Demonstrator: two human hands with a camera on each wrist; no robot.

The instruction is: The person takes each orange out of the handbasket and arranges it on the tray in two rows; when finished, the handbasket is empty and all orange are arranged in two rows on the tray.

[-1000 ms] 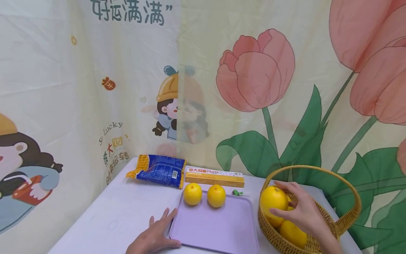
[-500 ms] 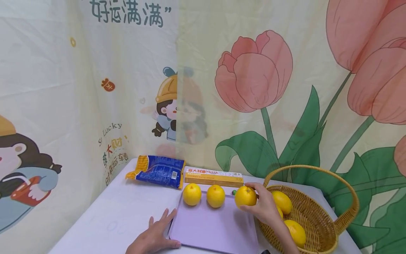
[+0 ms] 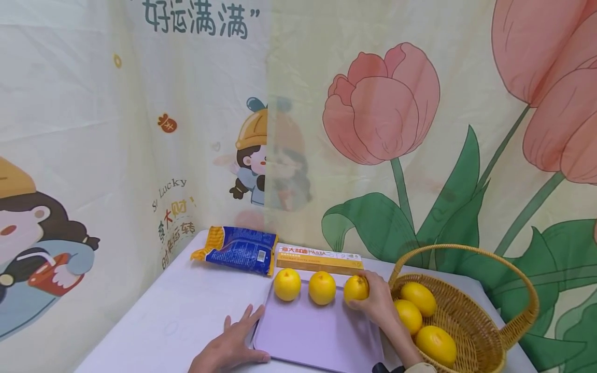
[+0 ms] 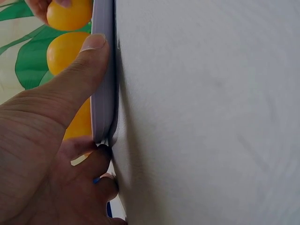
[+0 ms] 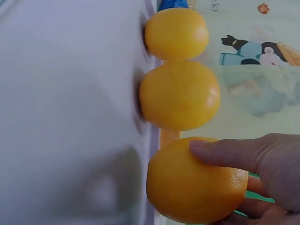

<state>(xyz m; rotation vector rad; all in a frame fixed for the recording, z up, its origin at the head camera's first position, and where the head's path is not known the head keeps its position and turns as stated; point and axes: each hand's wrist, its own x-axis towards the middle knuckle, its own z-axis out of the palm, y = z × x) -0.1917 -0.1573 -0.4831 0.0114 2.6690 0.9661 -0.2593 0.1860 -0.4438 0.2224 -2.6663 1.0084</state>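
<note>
My right hand [image 3: 375, 298] grips a yellow orange [image 5: 197, 183] over the back right corner of the lilac tray [image 3: 317, 334]. In the right wrist view the thumb [image 5: 229, 152] lies across the near side of the fruit, with the other fingers partly hidden behind it. Two more oranges stand along the tray's back edge, a left one [image 3: 287, 284] and a middle one [image 3: 322, 288]. My left hand [image 3: 233, 339] rests at the tray's left front corner, fingers spread. Its thumb [image 4: 89, 65] lies along the tray's rim in the left wrist view.
A wicker basket [image 3: 471, 311] with a tall handle stands right of the tray and holds three oranges [image 3: 436, 344]. Behind the tray lie a pasta box [image 3: 319, 259] and a blue and yellow packet [image 3: 242, 250]. A printed curtain [image 3: 289, 228] closes off the back.
My right hand has lifted an orange from the basket and carried it left to the tray's back right corner, beside the two others. The left hand has stayed at the tray's edge.
</note>
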